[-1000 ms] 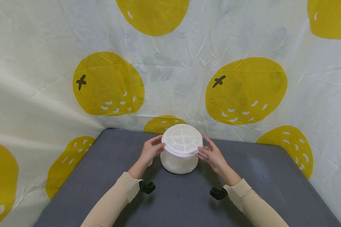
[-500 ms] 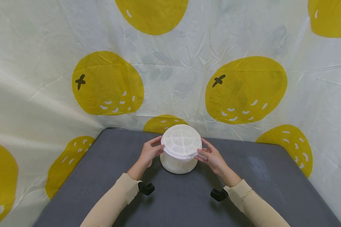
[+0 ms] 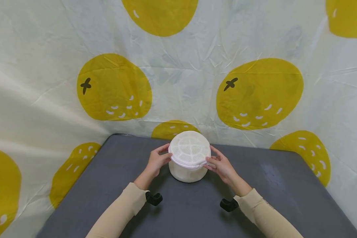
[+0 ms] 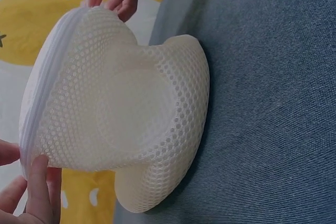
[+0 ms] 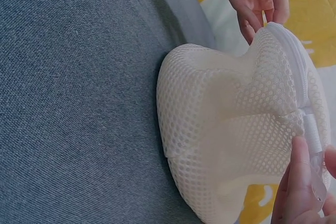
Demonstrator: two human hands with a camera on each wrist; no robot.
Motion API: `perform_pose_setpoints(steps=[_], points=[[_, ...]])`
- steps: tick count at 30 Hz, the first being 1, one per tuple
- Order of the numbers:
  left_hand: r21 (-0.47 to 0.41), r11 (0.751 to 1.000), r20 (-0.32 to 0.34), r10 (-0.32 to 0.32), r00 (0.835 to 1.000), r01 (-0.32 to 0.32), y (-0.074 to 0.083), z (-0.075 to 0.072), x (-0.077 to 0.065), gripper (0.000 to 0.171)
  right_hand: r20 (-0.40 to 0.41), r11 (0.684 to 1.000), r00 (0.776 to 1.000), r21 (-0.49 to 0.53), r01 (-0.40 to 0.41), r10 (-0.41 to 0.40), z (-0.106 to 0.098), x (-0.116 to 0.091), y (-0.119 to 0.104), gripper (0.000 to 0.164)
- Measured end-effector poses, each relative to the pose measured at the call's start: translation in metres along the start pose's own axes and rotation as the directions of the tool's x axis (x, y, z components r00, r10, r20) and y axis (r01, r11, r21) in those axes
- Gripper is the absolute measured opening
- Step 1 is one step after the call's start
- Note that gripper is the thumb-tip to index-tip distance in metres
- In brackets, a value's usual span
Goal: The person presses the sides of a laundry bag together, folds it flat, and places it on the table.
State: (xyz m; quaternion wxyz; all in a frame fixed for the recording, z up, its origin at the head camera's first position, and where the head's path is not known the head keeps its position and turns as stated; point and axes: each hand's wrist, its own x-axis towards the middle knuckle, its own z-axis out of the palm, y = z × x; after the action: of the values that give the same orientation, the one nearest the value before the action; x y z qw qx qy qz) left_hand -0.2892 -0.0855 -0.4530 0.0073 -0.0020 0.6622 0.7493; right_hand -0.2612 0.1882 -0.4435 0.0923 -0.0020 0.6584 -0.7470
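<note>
A white mesh laundry bag point(image 3: 189, 148), round and drum-shaped, stands on the grey table between both hands. Its flat top has a stitched cross and tilts toward the head camera. In both wrist views its soft side wall point(image 4: 142, 98) sags inward at the middle. A zipper point(image 5: 290, 51) runs round the top edge. My left hand point(image 3: 156, 162) pinches the top rim on the left, thumb in front. On the right, my right hand point(image 3: 223, 167) pinches the same rim between thumb and fingers. By the right fingers, a zipper pull tab point(image 5: 318, 186) hangs from the rim.
The dark grey cloth-covered table point(image 3: 184, 215) reaches back to a white curtain point(image 3: 181, 92) printed with yellow fruit. Black camera mounts, one on the left wrist point(image 3: 153, 198) and one on the right wrist point(image 3: 229, 204), hang low over the table.
The bag's top has shifted slightly left and tipped a little more toward the head camera, and the right hand has moved slightly left with it. Both hands keep their hold on the rim.
</note>
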Motion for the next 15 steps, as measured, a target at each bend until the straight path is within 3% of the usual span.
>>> perform_pose_setpoints(steps=[15], points=[[-0.027,1.0,-0.007,-0.015,1.0,0.015,-0.0088,-0.0032,0.001,0.047,0.001,0.999,0.999,0.034,-0.034,0.034,0.001,0.0016,0.0066,0.07]])
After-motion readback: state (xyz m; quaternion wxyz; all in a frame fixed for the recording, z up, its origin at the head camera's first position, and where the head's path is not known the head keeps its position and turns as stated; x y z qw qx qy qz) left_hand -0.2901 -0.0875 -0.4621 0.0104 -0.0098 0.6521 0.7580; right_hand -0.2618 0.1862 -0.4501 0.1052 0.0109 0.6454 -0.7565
